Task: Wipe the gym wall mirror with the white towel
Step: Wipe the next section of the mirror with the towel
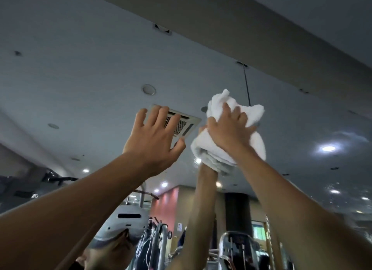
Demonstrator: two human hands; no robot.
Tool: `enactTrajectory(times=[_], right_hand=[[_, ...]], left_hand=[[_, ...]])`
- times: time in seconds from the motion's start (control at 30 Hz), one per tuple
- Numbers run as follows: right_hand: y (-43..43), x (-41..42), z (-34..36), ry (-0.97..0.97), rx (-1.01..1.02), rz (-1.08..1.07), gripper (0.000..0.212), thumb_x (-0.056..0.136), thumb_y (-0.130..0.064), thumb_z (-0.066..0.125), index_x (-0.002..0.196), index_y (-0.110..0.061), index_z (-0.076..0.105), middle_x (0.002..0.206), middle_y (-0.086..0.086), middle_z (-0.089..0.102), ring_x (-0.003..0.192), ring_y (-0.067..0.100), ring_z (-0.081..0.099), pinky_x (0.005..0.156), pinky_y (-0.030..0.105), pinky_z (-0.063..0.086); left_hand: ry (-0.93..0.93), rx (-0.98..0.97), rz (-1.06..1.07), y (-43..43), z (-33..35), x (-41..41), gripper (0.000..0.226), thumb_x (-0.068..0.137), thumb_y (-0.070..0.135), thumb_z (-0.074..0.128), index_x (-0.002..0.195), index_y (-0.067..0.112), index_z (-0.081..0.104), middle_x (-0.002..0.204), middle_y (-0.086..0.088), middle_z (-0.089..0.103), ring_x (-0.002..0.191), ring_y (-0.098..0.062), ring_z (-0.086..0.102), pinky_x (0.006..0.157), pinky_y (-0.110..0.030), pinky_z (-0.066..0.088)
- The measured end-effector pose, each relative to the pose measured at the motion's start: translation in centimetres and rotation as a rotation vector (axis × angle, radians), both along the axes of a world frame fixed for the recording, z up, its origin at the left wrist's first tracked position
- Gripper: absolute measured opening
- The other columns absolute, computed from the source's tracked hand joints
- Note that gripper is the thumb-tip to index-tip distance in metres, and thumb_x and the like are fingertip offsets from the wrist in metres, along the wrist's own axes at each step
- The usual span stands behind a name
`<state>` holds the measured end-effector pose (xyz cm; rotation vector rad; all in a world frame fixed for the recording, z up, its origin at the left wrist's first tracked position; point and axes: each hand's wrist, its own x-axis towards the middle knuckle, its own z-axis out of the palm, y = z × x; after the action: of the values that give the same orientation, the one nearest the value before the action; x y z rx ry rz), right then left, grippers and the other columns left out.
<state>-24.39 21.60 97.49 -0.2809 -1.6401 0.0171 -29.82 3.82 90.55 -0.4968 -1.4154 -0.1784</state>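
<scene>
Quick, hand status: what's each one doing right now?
Left hand: open, fingers spread, holding nothing.
Right hand: grips the bunched white terry towel, pressed against the gym wall mirror.

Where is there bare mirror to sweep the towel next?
Open mirror lies above the white towel up to the top edge, and to its right. More lies left of the left hand. It is tight between that hand and the right hand gripping the towel.

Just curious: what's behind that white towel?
The mirror, showing a reflected arm below the towel. The right hand grips its front; the glass directly behind it is hidden.
</scene>
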Motion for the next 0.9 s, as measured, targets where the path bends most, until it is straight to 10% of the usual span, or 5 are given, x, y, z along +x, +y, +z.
enactTrajectory(times=[0.2,0.5,0.77,0.9], right_hand=[[3.0,1.4,-5.7,-0.19,0.635,0.111,0.071,0.083,-0.063,0.021,0.152,-0.048,0.024,0.166,-0.017,0.004,0.152,0.007,0.0,0.111,0.045,0.015],[1.2,-0.6,4.6,0.111,-0.028,0.046,0.057,0.097,-0.049,0.033,0.152,-0.033,0.03,0.159,0.005,0.029,0.146,0.028,0.023,0.114,0.058,0.02],[3.1,0.7,-1.6,-0.111,0.773,0.177,0.058,0.094,-0.052,0.03,0.152,-0.047,0.03,0.164,-0.015,0.019,0.152,0.009,0.014,0.114,0.048,0.018],[8.8,1.4,1.6,-0.027,0.556,0.143,0.061,0.091,-0.052,0.028,0.151,-0.04,0.034,0.163,-0.006,0.027,0.15,0.017,0.023,0.113,0.059,0.028]], left_hand=[[-0.068,0.009,0.023,0.0,-0.1,-0.7,0.082,0.09,0.063,-0.002,0.161,0.022,0.001,0.168,-0.011,-0.011,0.154,-0.023,-0.016,0.123,-0.051,-0.01],[-0.135,0.015,0.068,0.2,0.1,-0.7,0.088,0.081,0.064,-0.013,0.159,0.023,-0.009,0.167,-0.008,-0.014,0.154,-0.023,-0.017,0.123,-0.051,-0.01],[-0.12,0.018,0.032,0.2,0.0,-0.9,0.086,0.084,0.064,-0.011,0.16,0.025,-0.005,0.168,-0.006,-0.011,0.154,-0.021,-0.015,0.123,-0.049,-0.011],[-0.118,0.017,0.028,0.1,0.0,-0.8,0.085,0.085,0.064,-0.008,0.16,0.024,-0.007,0.168,-0.008,-0.012,0.154,-0.022,-0.017,0.123,-0.05,-0.011]])
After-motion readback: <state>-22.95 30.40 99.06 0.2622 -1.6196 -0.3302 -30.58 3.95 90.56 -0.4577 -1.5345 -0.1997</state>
